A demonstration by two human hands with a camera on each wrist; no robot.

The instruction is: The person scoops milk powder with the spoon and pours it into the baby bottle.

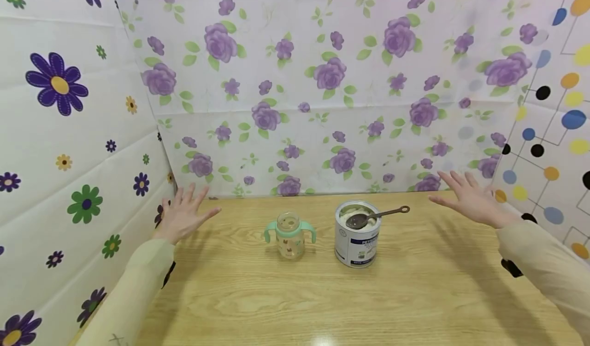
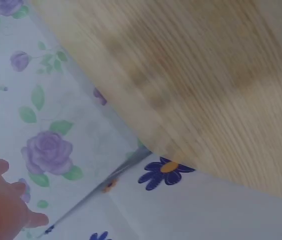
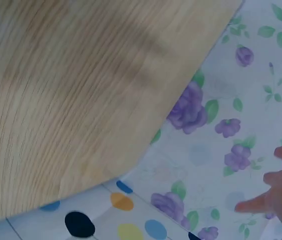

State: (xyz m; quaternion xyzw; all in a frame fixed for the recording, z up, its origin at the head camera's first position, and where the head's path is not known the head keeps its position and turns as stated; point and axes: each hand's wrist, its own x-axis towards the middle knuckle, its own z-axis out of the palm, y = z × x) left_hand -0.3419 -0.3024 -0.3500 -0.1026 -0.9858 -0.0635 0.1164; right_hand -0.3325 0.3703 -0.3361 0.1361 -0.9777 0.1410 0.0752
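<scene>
My left hand (image 1: 183, 217) is raised over the table's left side, fingers spread and holding nothing. On the far right, my right hand (image 1: 475, 202) is likewise lifted with its fingers apart and no object in it. Between them stands a clear baby bottle (image 1: 290, 246) with two mint-green handles and no lid on its open top. To its right is a white and blue milk powder can (image 1: 357, 243), open, with pale powder inside. A dark brown spoon (image 1: 358, 221) lies across the can's mouth, its handle jutting out to the right.
The wooden table (image 1: 276, 305) is bounded at the back by a cloth (image 1: 304, 146) with purple roses. Cloth with flowers (image 1: 83, 151) hangs along the left side, and cloth with coloured dots (image 1: 548, 131) along the right.
</scene>
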